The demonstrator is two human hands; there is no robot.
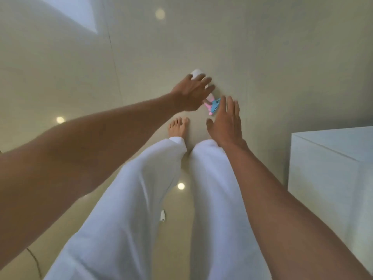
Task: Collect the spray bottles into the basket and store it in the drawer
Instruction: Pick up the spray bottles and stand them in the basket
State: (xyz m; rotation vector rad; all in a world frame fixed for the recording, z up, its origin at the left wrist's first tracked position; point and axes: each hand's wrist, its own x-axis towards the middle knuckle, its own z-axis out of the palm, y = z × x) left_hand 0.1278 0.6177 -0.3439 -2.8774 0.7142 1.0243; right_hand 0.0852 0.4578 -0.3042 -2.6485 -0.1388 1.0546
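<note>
A white spray bottle (196,73) with a pink and blue trigger head (213,106) lies on the glossy beige floor ahead of my feet. My left hand (191,91) hovers over its body with fingers spread, hiding most of it; whether it touches the bottle I cannot tell. Just right of the trigger head, my right hand (226,122) is flat with fingers apart and holds nothing. No basket or drawer is in view.
A white cabinet (331,170) stands at the right edge. My legs in white trousers (141,199) and a bare foot (178,127) fill the lower middle. A dark cable (34,257) lies at lower left. Ceiling lights reflect on the tiled floor (282,57).
</note>
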